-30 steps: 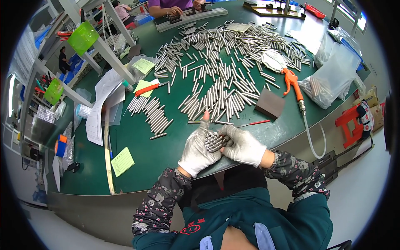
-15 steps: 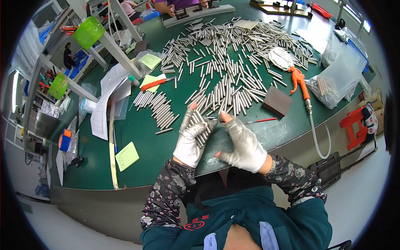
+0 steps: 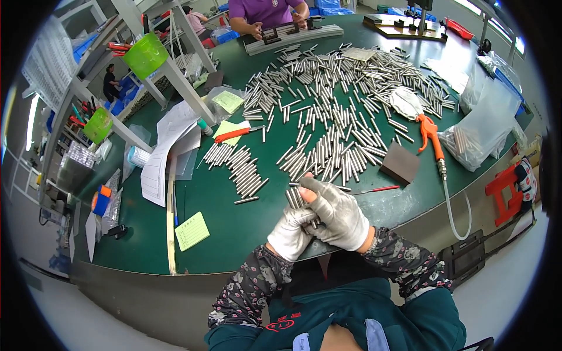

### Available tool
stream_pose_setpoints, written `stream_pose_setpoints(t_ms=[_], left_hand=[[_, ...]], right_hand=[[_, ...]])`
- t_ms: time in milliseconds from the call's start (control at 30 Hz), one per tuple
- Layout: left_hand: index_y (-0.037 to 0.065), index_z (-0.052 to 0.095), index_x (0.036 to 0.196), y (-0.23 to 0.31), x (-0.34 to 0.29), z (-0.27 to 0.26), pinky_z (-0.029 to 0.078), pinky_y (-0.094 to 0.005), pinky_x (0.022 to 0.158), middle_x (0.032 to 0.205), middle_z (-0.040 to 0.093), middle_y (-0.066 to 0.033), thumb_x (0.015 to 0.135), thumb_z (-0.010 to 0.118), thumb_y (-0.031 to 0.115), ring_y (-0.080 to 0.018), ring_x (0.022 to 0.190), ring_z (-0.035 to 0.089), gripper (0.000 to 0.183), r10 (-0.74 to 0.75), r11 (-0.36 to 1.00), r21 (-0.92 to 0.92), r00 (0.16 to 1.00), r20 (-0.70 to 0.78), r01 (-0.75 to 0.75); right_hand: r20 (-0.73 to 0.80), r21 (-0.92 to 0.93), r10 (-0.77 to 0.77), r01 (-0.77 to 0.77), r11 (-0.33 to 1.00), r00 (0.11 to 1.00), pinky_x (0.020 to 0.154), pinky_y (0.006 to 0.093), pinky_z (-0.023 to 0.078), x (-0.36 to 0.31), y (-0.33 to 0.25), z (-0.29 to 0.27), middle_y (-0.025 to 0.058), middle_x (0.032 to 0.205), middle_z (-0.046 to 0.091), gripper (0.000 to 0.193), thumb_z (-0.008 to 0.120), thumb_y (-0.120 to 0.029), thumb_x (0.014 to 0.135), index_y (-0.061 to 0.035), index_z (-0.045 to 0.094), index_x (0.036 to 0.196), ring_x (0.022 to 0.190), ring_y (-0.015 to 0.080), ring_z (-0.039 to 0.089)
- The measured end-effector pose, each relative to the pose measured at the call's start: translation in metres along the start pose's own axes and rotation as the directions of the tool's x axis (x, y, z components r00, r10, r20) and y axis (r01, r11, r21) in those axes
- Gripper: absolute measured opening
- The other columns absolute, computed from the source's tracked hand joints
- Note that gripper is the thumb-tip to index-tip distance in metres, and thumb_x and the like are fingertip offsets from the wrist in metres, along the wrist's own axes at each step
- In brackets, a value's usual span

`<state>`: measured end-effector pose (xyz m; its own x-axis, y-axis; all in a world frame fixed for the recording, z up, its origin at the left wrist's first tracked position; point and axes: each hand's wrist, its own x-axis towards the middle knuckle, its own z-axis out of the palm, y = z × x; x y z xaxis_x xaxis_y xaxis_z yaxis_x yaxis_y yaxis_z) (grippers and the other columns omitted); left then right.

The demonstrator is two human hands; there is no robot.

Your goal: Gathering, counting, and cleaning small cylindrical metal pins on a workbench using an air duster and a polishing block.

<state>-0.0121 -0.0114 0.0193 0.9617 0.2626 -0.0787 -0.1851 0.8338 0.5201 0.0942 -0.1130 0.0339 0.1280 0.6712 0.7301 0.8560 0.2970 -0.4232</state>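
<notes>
At the near edge of the green table [image 3: 234,231], right before your body, both of your hands meet around a bundle of metal pins [image 3: 294,198]. Your left hand [image 3: 289,233] is closed around the bundle from below and the left, its white glove partly covered by the other one. Your right hand [image 3: 341,217] is curled over the same bundle, its bare thumb tip lying against the pins; its fingers are partly hidden, so you cannot see exactly how each one grips. Some pin ends also show lower down, between your palms.

Beyond your hands, a broad scatter of loose metal pins [image 3: 336,151] spreads over the table, and a smaller group of pins [image 3: 249,178] lies in a slanting row to its left. Just beside the scatter, on the right, sit a dark brown block [image 3: 400,162] and a thin red tool [image 3: 383,189]. Farther right are an orange air gun [image 3: 431,140] and a clear plastic bag [image 3: 486,126]. To your left lie an orange-handled knife [image 3: 232,134] and a pale green note sheet [image 3: 192,231]. Across the table, a co-worker in a purple top [image 3: 269,13] has both hands near a metal rail [image 3: 295,41].
</notes>
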Motion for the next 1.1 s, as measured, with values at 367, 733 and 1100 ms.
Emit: stream_pose_setpoints(t_ms=[367, 733, 1100], left_hand=[[0.006, 0.025, 0.141, 0.005, 0.011, -0.008, 0.048, -0.0339, 0.092, 0.122, 0.051, -0.0113, 0.073, 0.066, -0.004, -0.0232, 0.108, 0.056, 0.079, 0.054, 0.998, 0.031, 0.998, 0.037, -0.056], [0.008, 0.021, 0.143, 0.005, 0.009, 0.004, 0.043, -0.0326, 0.097, 0.126, 0.048, -0.0063, 0.067, 0.074, 0.005, -0.0205, 0.113, 0.051, 0.093, 0.056, 0.972, 0.227, 0.998, 0.004, -0.055], [0.011, 0.018, 0.144, 0.002, 0.004, 0.007, 0.042, -0.0331, 0.096, 0.118, 0.052, -0.0059, 0.065, 0.076, 0.002, -0.0192, 0.11, 0.052, 0.098, 0.038, 0.988, 0.151, 0.999, -0.035, -0.032]], right_hand=[[0.155, 0.016, -0.091, 0.09, 0.996, 0.984, 0.088, 0.0423, 0.046, 0.008, 0.018, -0.009, 0.0234, 0.131, 0.042, 0.1, 0.079, -0.016, 0.055, -0.0103, 0.026, 0.14, 0.111, 0.038, 0.051], [0.075, 0.066, -0.08, 0.075, 0.995, 0.994, 0.076, 0.04, 0.051, 0.006, 0.018, -0.003, 0.0206, 0.126, 0.048, 0.094, 0.075, -0.005, 0.055, -0.0125, 0.032, 0.138, 0.097, 0.0377, 0.059], [0.103, 0.124, -0.104, 0.09, 0.988, 0.989, 0.076, 0.0399, 0.051, 0.006, 0.026, 0.0, 0.0216, 0.121, 0.051, 0.078, 0.072, -0.007, 0.065, -0.0093, 0.036, 0.134, 0.096, 0.039, 0.059]])
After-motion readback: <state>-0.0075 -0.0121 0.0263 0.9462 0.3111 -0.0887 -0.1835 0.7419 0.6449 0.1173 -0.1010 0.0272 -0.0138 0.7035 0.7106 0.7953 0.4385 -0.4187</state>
